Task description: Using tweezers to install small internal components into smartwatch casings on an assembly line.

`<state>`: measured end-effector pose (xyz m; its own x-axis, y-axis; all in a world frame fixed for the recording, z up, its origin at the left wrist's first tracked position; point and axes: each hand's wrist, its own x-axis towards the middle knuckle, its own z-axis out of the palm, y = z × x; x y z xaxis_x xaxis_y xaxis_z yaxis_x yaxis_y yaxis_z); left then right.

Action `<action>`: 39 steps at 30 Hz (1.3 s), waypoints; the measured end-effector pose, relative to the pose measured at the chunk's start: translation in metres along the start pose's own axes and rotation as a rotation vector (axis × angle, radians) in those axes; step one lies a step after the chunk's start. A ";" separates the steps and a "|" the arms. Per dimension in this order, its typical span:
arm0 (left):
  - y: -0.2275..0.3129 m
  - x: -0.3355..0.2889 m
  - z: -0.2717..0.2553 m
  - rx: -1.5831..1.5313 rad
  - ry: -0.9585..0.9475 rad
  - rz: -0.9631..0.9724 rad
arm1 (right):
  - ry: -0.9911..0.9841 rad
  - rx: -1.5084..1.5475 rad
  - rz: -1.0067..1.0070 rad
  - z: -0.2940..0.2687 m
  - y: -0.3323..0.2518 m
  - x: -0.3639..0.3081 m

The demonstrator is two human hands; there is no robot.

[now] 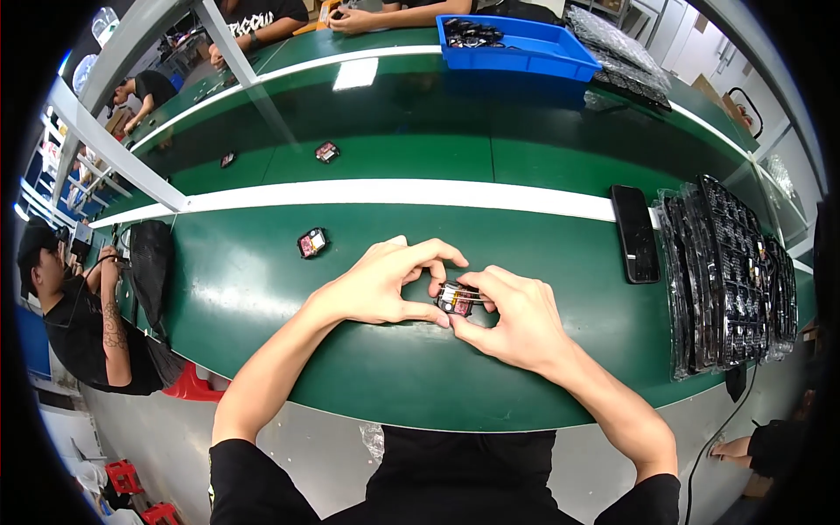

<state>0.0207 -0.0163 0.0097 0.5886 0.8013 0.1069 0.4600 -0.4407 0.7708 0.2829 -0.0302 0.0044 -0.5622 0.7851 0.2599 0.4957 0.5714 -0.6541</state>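
Both hands are right at the near edge of the green bench (262,289), meeting over one tiny thing. The left hand (381,284) has its fingers curled in narrow, thumb and fingertips pinching a small black module (457,299) with a bit of orange and silver on it. The right hand (516,319) comes in from the other side with the same tight pinch on the same piece, so it's held between the two hands, just above or on the surface — can't tell which.

A little left of the hands and slightly further in sits another small module (311,242) with a pinkish face, lying on its own. Over toward the right edge there's a dark phone (635,234) lying flat, and beside it a stack of black plastic trays (726,271) in clear wrap, fanned out along that edge.

Past the white stripe (394,191) that runs across the bench, two more small modules (326,152) lie on the darker middle strip, well apart from each other. At the far edge there's a blue bin (525,52) with dark parts in one corner — and another person's hands (354,17) rest just behind it. One more person (79,315) sits off the left end of the bench.
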 end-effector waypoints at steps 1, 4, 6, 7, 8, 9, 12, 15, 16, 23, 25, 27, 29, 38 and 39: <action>0.003 0.001 -0.002 0.016 -0.027 -0.017 | -0.008 0.005 0.000 -0.002 0.002 -0.002; 0.003 0.004 -0.008 -0.116 -0.023 0.013 | 0.085 -0.003 -0.030 -0.015 0.005 -0.007; 0.006 0.009 -0.016 -0.202 0.073 0.031 | 0.151 -0.019 -0.061 -0.032 0.007 -0.018; 0.000 0.008 -0.022 -0.231 0.135 -0.015 | 0.151 -0.039 -0.055 -0.047 0.002 -0.022; -0.009 0.008 -0.029 -0.189 0.220 -0.058 | 0.151 -0.061 -0.038 -0.064 -0.007 -0.029; -0.018 0.009 -0.038 -0.095 0.315 -0.064 | 0.185 -0.072 -0.036 -0.081 -0.013 -0.035; -0.039 0.013 -0.071 0.269 0.560 -0.125 | 0.307 -0.183 -0.051 -0.138 -0.023 -0.053; -0.087 0.020 -0.094 0.614 0.640 -0.317 | 0.498 -0.310 0.045 -0.199 -0.009 -0.067; -0.100 0.017 -0.098 0.709 0.661 -0.372 | 0.518 -0.361 0.170 -0.220 0.003 -0.068; -0.144 0.043 -0.114 0.762 0.629 -0.315 | 0.732 -0.737 0.772 -0.365 0.097 -0.117; -0.135 0.054 -0.109 0.740 0.622 -0.318 | 0.739 -0.802 0.824 -0.378 0.136 -0.134; -0.131 0.048 -0.106 0.732 0.636 -0.280 | 0.707 -0.813 0.844 -0.381 0.146 -0.136; -0.111 0.053 -0.094 0.601 0.595 -0.251 | 0.579 -0.703 0.955 -0.382 0.140 -0.138; 0.037 0.016 0.016 0.120 0.196 0.069 | 0.605 -0.179 0.434 -0.313 0.031 -0.082; 0.037 0.015 0.021 0.114 0.158 0.103 | 0.520 -0.069 0.405 -0.295 0.016 -0.074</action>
<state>0.0610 -0.0294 0.0267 0.5289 0.7990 0.2860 0.4801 -0.5596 0.6755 0.5279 -0.0091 0.1842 0.0619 0.9442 0.3236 0.6512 0.2075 -0.7300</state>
